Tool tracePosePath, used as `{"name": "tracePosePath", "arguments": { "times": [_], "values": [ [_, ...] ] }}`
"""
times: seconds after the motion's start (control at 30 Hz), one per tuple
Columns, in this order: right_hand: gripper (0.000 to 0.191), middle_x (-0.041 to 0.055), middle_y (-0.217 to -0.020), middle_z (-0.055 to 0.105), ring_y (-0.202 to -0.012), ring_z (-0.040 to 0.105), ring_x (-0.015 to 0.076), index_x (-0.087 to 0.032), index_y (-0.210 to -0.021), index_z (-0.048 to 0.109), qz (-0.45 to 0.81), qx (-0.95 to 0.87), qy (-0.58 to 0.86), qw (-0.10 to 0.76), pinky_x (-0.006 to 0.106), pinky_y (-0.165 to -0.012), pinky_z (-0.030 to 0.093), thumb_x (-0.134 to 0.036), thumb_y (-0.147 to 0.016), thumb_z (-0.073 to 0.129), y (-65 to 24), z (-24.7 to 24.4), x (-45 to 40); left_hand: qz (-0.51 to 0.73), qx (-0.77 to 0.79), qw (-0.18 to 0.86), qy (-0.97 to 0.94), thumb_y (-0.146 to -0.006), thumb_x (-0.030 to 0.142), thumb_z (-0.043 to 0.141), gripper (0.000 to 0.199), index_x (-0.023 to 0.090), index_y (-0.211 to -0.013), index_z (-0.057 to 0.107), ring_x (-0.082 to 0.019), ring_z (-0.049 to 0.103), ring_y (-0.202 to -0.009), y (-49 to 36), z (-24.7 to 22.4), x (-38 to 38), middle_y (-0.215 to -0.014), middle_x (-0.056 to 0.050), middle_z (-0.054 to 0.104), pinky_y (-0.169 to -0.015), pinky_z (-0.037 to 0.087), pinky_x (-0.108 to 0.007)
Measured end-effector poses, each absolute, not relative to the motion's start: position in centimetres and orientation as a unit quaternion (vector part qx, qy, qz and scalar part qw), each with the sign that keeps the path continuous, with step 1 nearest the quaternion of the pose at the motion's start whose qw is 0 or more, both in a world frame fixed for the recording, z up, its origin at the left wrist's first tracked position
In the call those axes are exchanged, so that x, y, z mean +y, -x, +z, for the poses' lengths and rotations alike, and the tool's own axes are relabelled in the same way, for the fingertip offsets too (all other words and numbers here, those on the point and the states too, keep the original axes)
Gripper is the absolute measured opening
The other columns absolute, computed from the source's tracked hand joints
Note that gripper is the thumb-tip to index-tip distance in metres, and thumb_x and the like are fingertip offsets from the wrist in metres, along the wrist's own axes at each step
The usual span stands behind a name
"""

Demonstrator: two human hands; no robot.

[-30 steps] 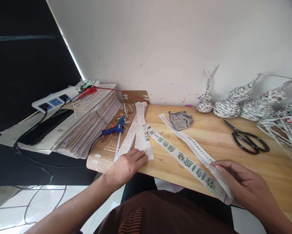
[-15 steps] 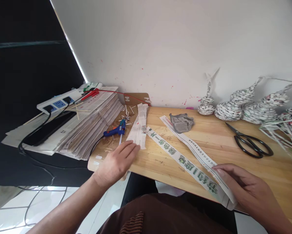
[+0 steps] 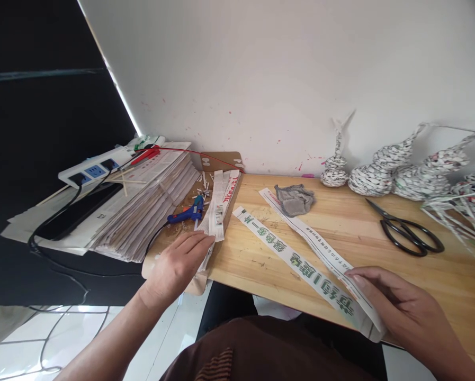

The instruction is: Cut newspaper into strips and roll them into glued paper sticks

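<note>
In the head view my right hand [image 3: 408,309] pinches a long newspaper strip [image 3: 320,246] near its close end, by the table's front edge. That strip bends back on itself there, and its other length with large green characters [image 3: 296,262] lies slantwise on the wood. On the left, my left hand [image 3: 181,259] has its fingers together on the lower end of some narrow newspaper strips [image 3: 218,211]; its thumb is hidden. Just beyond that hand a blue glue gun [image 3: 187,212] rests on a brown board [image 3: 153,264].
A grey cloth [image 3: 295,200] lies near the far end of the strip. Black scissors [image 3: 410,233] sit at right, before several woven paper gourd shapes [image 3: 370,180]. A tall newspaper stack [image 3: 150,206] at left carries a power strip [image 3: 96,168] and a black phone-like slab [image 3: 78,211].
My left hand has moved a little left and toward me, shifting the narrow strips left. Red lettering now shows beside them. The right hand has stayed in place.
</note>
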State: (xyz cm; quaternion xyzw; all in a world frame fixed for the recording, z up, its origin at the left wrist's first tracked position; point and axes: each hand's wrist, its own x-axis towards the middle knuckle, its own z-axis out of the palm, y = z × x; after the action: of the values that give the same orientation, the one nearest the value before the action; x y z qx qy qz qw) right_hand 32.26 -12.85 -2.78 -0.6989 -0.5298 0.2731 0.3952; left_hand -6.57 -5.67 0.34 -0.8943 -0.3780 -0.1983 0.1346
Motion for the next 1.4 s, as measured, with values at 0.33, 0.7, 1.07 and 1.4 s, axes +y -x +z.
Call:
{"name": "tracePosePath", "arguments": {
  "times": [0.33, 0.7, 1.07, 1.4],
  "values": [
    [0.032, 0.0022, -0.081, 0.072, -0.070, 0.066, 0.0200, -0.022, -0.086, 0.070, 0.287, -0.528, 0.704, 0.379, 0.023, -0.056, 0.052, -0.051, -0.078, 0.058, -32.7, -3.2, -12.8, -0.241, -0.416, 0.076, 0.873, -0.088, 0.012, 0.056, 0.029, 0.020, -0.114, 0.063, -0.019, 0.063, -0.104, 7.8, -1.6, -6.5, -0.108, -0.006, 0.068, -0.094, 0.052, -0.036],
    [0.034, 0.0051, -0.085, 0.073, -0.072, 0.067, 0.0235, -0.024, -0.087, 0.070, 0.296, -0.538, 0.699, 0.365, 0.025, -0.051, 0.054, -0.055, -0.077, 0.059, -33.3, -3.7, -12.7, -0.261, -0.437, -0.022, 0.860, -0.086, 0.019, 0.058, 0.019, 0.023, -0.098, 0.071, -0.021, 0.064, -0.097, 8.4, -1.3, -6.3, -0.096, -0.005, 0.071, -0.087, 0.054, -0.041],
    [0.036, 0.0044, -0.088, 0.073, -0.074, 0.067, 0.0238, -0.024, -0.088, 0.069, 0.273, -0.550, 0.706, 0.353, 0.028, -0.059, 0.055, -0.056, -0.079, 0.055, -33.2, -3.3, -12.8, -0.170, -0.487, 0.052, 0.855, -0.075, 0.050, 0.068, 0.052, 0.018, -0.115, 0.061, -0.028, 0.060, -0.099, 6.7, -1.0, -6.7, -0.108, -0.012, 0.065, -0.085, 0.051, -0.047],
    [0.034, 0.0035, -0.088, 0.073, -0.075, 0.068, 0.0211, -0.022, -0.088, 0.071, 0.287, -0.559, 0.698, 0.344, 0.022, -0.057, 0.055, -0.053, -0.076, 0.061, -34.2, -4.1, -12.5, -0.236, -0.458, 0.089, 0.853, -0.087, 0.017, 0.055, 0.019, 0.022, -0.102, 0.067, -0.020, 0.061, -0.090, 6.4, -0.9, -5.6, -0.098, -0.005, 0.068, -0.082, 0.051, -0.038]
  ]
}}
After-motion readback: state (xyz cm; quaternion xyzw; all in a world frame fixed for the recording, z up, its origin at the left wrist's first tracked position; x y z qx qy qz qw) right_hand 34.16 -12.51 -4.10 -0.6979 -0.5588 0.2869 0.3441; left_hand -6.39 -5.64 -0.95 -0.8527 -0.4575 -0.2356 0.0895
